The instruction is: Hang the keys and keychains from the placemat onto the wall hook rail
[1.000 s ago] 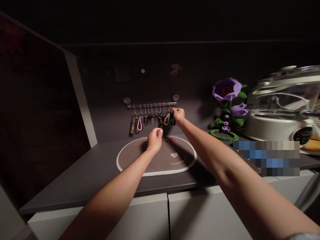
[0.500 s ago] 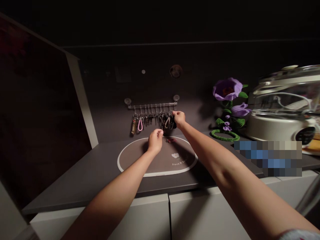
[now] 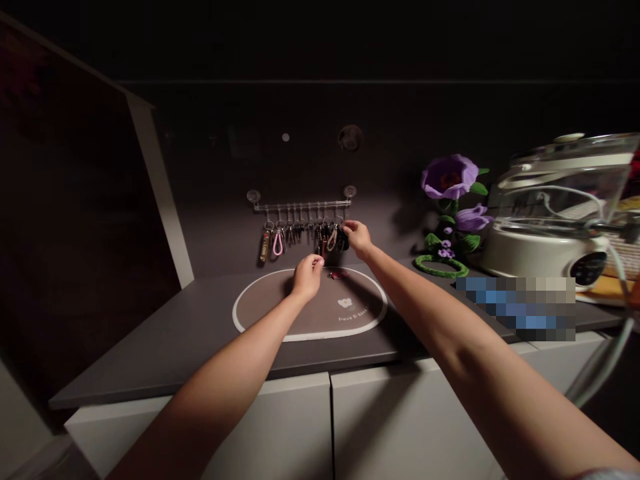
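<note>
A clear rail (image 3: 303,206) on the dark wall carries several hooks with keys and keychains. A "Love" tag (image 3: 265,246) and a pink loop (image 3: 278,243) hang at its left end, a braided loop (image 3: 332,238) near its right end. My left hand (image 3: 308,275) is closed in a pinch just below the hanging keys, above the mat; what its fingertips hold is too small to make out. My right hand (image 3: 358,238) is pinched at the right end of the row, beside a dark keychain; its fingertips' hold is unclear. A small red item (image 3: 338,274) lies on the mat's back edge.
An oval brown mat (image 3: 280,305) with a white rim lies on the dark counter (image 3: 150,337). At the right stand a purple knitted flower (image 3: 450,177) with a green ring base and a cream appliance (image 3: 530,253) with a clear cover and a cable.
The view has shifted slightly. Both hands stay near the same keys, and my right hand's fingertips sit a little lower relative to the rail.
</note>
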`<state>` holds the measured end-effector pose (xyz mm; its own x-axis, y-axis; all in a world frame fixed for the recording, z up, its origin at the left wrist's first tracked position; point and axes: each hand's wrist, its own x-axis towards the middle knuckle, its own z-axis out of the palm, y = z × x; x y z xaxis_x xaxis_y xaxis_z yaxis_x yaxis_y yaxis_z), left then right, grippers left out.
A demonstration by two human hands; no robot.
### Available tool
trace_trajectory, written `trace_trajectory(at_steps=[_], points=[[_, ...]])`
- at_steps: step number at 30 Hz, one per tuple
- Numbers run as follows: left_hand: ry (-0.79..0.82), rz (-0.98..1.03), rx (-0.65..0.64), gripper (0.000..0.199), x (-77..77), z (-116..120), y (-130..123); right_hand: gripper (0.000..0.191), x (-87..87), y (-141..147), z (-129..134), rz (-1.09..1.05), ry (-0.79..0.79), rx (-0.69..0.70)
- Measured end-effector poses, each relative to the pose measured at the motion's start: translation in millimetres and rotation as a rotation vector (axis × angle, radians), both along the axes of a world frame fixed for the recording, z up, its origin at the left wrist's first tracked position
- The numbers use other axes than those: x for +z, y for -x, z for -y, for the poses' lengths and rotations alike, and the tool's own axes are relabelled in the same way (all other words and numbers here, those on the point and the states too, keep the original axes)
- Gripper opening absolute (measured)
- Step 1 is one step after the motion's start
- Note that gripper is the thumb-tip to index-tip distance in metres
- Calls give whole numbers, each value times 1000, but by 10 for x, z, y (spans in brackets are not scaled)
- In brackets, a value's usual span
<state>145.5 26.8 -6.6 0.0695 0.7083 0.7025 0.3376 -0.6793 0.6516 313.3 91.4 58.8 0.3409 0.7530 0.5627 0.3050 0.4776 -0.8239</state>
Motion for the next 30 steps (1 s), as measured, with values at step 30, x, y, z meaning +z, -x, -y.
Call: trace_trajectory(at_steps=[30], points=[[141, -238, -11, 13, -122, -110, 47, 16, -636, 38, 363, 973, 76, 145]])
